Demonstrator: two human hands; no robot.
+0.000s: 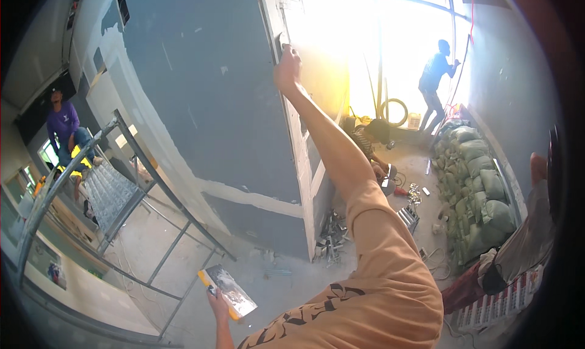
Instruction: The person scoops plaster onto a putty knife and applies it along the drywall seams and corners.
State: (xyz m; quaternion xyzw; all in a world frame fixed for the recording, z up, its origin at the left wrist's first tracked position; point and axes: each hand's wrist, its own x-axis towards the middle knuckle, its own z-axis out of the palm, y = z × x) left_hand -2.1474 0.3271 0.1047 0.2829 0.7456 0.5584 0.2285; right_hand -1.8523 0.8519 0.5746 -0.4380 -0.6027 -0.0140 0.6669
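A small scraper (282, 40), mostly hidden, is apparently gripped in the curled fingers of the right hand (287, 72), raised at the upper centre of the frame to the white edge (300, 172) of a grey wall (207, 87). A flat, yellow-edged plate (234, 292) is held at lower centre-left by the left hand (217, 303), its fingers closed on the near side; white filler (231, 283) is smeared across its face.

The work is judged to be part-way through. White bands (253, 199) have already been laid across the lower wall and down its left side, and the tall edge is largely covered in white. The broad grey faces between are left bare, save for a few pale marks. Whether the edge is finished cannot be told, as the spot under the scraper is covered by the hand and washed by glare.

At left, a scaffold (109, 187) is occupied by a person in purple (63, 123). Another person (436, 75) is silhouetted against bright light at upper right, above stacked green sacks (478, 184); a third (364, 139) is seen crouched near centre-right.
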